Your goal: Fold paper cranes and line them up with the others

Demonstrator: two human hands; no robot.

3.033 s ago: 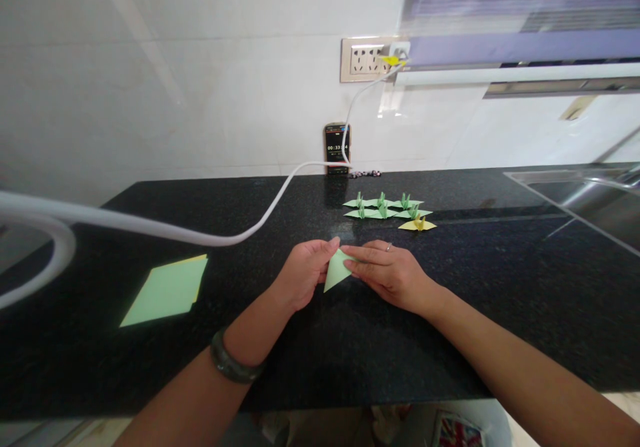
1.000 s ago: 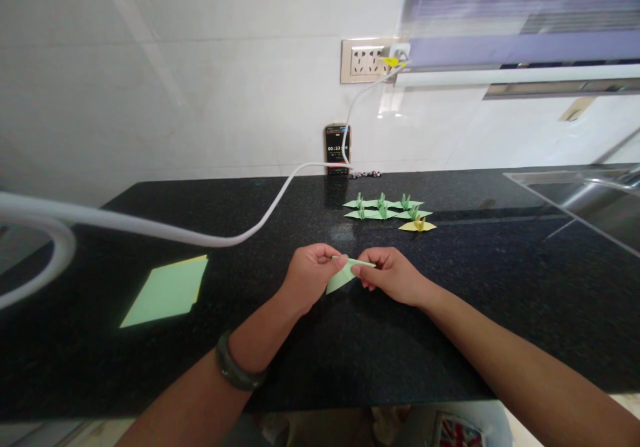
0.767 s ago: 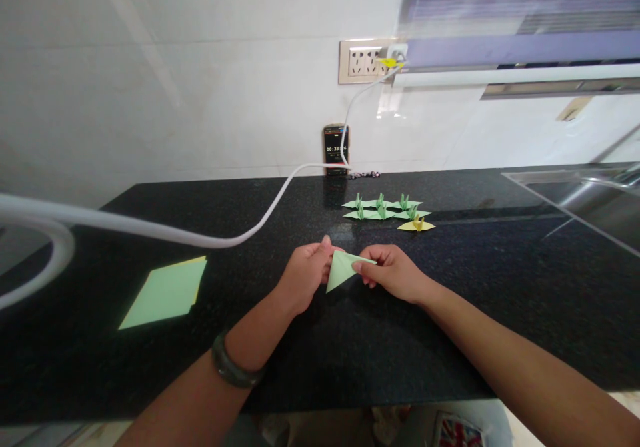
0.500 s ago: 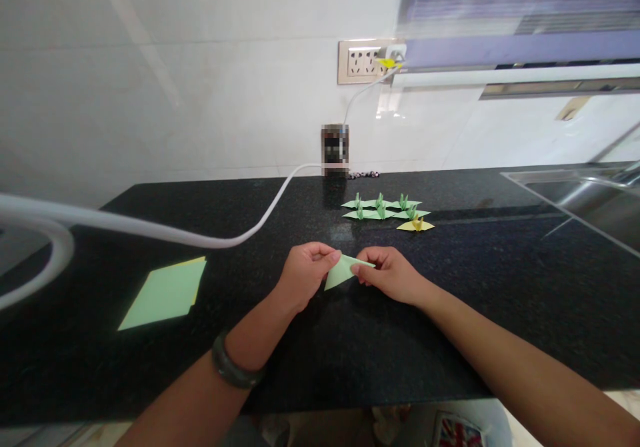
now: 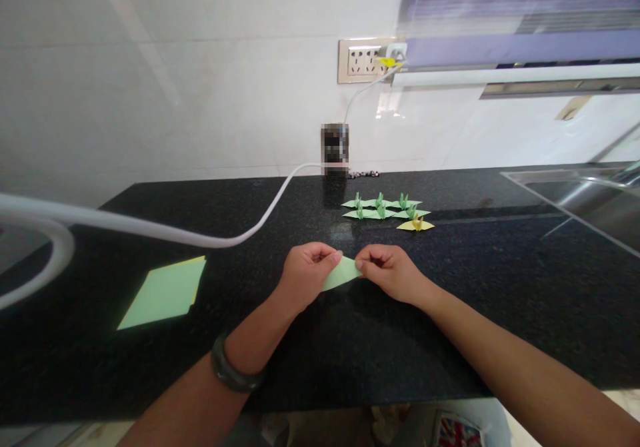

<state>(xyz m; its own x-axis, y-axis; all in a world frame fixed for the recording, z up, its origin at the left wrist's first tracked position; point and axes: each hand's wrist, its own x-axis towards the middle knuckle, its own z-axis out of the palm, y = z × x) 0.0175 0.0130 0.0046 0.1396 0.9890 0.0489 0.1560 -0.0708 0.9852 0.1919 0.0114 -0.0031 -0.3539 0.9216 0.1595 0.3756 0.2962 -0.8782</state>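
The folded green paper point(image 5: 342, 275) is stretching over the dark counter point(image 5: 380, 354); your left hand point(image 5: 306, 271) is pinching its left part thumb-to-finger, your right hand point(image 5: 390, 270) its right end. For crisp creases, be keeping edges aligned.

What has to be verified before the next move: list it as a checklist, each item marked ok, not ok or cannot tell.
1. Left grip on the green paper: ok, thumb over its left part.
2. Right grip on the paper: ok, pinching its right end.
3. Creases on the paper's underside: cannot tell, hidden from view.
4. Green cranes and yellow crane apart from both grips: ok, they sit beyond them.
5. Paper stack squared up: not ok, yellow edges stick out beneath the green sheet.
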